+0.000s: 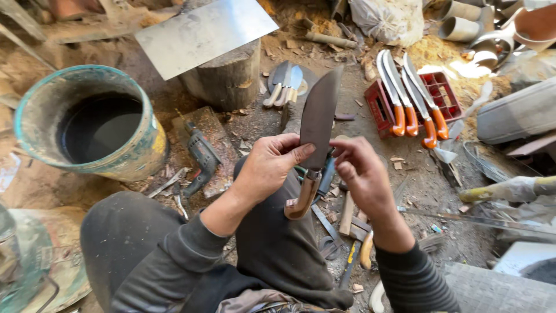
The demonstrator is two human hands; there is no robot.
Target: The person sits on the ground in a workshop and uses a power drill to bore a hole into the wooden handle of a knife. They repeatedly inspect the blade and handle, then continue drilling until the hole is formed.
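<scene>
A big paint-crusted bucket (92, 124) of dark water stands on the dirt floor; everything else sits to its right. Next over, a wood stump (229, 75) carries a steel sheet (202, 32) — further right, a red crate (417, 98) props four finished orange-handled knives (414, 104). Between stump and crate, the left hand (269, 168) wraps its fingers round a broad dark knife (318, 124) just above its wooden handle, point up. The right hand (362, 171) pinches the blade's base, fingers curled. Judging by its dull blade — handle fitted, polishing and sharpening seemingly left.
</scene>
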